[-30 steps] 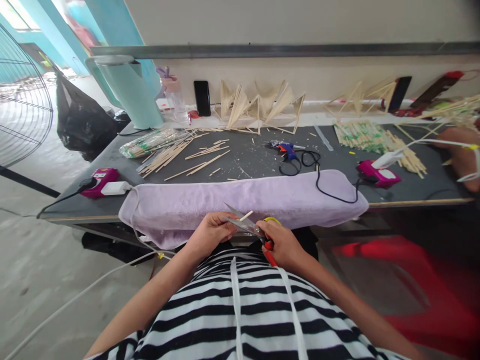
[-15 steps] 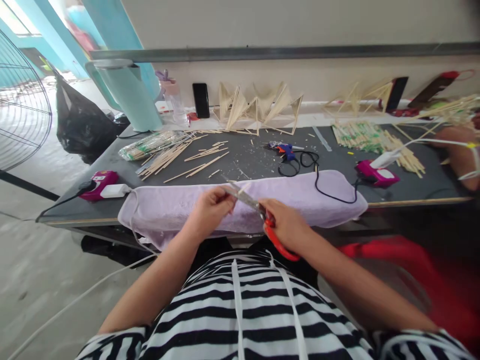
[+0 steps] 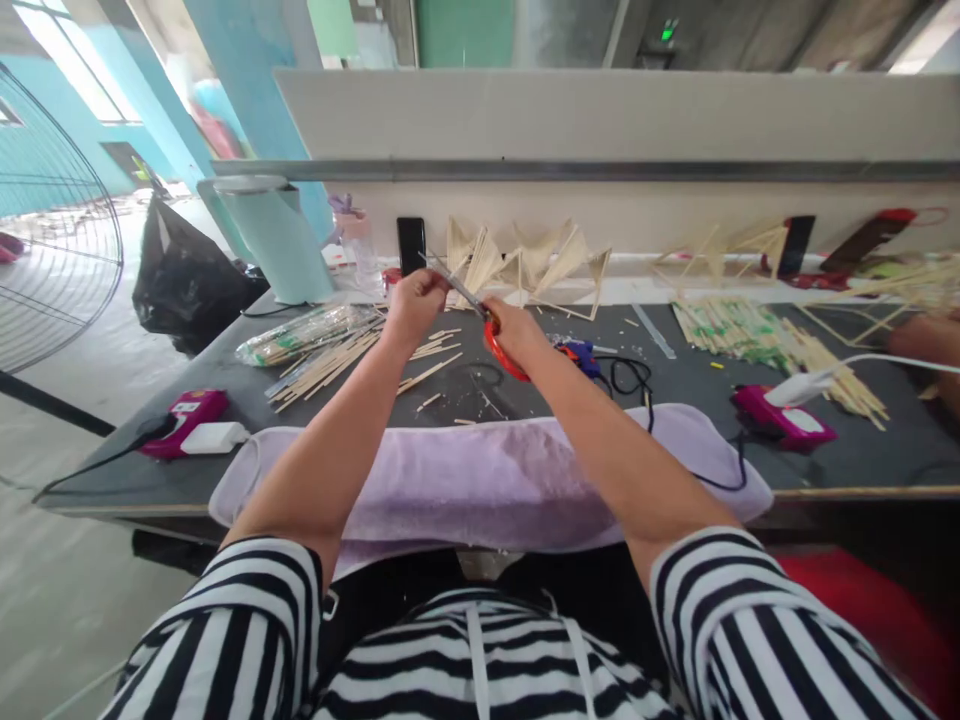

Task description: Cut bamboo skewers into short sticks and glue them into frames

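Note:
My right hand (image 3: 516, 332) grips the red handles of a pair of scissors (image 3: 466, 293), whose blades point up and left toward my left hand. My left hand (image 3: 417, 303) is closed in a pinch close to the blades; anything between its fingertips is too small to make out. Just beyond both hands stands a zigzag frame of thin wooden sticks (image 3: 546, 268) against the back wall. Loose wooden sticks (image 3: 330, 368) lie left of my left forearm. A blue glue gun (image 3: 577, 354) rests partly behind my right forearm.
A lilac towel (image 3: 457, 480) covers the table's front edge. Purple power sockets (image 3: 187, 420) with plugs and cables sit at both sides. A phone (image 3: 411, 245), a pale blue jug (image 3: 274, 240) and bundled sticks (image 3: 739, 330) stand or lie around. Another person's hand (image 3: 930, 345) is at far right.
Both my hands, with the scissors, have moved forward from above the towel to over the table toward the stick frame. The view has tilted up.

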The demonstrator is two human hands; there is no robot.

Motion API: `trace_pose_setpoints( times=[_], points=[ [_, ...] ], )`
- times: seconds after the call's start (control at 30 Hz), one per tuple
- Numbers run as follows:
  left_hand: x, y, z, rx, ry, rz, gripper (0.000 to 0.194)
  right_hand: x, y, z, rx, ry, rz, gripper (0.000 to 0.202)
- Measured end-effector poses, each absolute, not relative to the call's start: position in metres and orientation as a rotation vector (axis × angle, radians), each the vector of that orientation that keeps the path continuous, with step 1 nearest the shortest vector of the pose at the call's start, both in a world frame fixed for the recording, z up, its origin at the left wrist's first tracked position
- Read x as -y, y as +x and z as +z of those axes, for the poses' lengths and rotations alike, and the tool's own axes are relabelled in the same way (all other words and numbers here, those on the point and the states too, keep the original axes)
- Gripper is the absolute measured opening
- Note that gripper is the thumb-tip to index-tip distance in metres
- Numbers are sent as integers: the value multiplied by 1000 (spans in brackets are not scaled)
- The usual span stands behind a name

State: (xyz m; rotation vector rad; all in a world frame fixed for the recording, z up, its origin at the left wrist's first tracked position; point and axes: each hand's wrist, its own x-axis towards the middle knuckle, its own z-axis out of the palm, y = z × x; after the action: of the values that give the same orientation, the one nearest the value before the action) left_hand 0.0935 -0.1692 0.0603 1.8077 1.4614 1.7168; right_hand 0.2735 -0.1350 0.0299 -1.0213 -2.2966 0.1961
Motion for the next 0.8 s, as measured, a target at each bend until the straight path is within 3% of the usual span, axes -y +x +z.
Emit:
trace_pose_setpoints(
  times=[0.33, 0.8],
  points=[
    [158, 76, 14, -1565, 1776, 1640, 17, 119, 256, -16, 2337, -1038, 276, 42],
    [169, 70, 19, -1121, 1386, 1477, 13, 130, 268, -22, 2342, -969, 380, 53]
  ],
)
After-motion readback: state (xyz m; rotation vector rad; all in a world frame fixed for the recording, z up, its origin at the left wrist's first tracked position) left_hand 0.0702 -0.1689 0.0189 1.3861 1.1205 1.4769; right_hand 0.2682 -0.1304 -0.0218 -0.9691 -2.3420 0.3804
